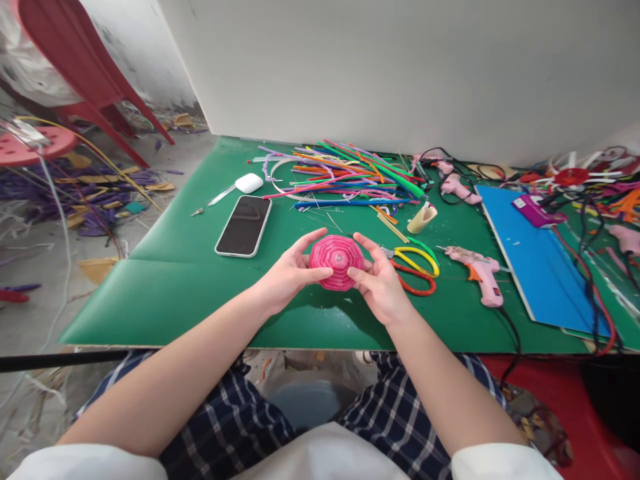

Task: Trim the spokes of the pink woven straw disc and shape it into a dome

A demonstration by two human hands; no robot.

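Observation:
A pink, ringed octagonal piece (338,259), which looks wound from pipe cleaners, is held up above the front half of the green table. My left hand (294,272) grips its left edge, thumb on the face and fingers partly behind. On the right edge my right hand (379,280) holds it the same way, its index finger raised. A small pale spot marks the centre of the piece. Just right of my right hand lie scissors (417,267) with yellow and red-orange handles. Left of my left hand rests a phone (244,225) with a dark screen.
Many coloured pipe cleaners (345,175) lie in a pile at the back. A pink glue gun (481,273) with a cord and a blue board (540,257) are on the right. A white earphone case (249,183) sits behind the phone. The green tabletop (170,293) ends near my lap.

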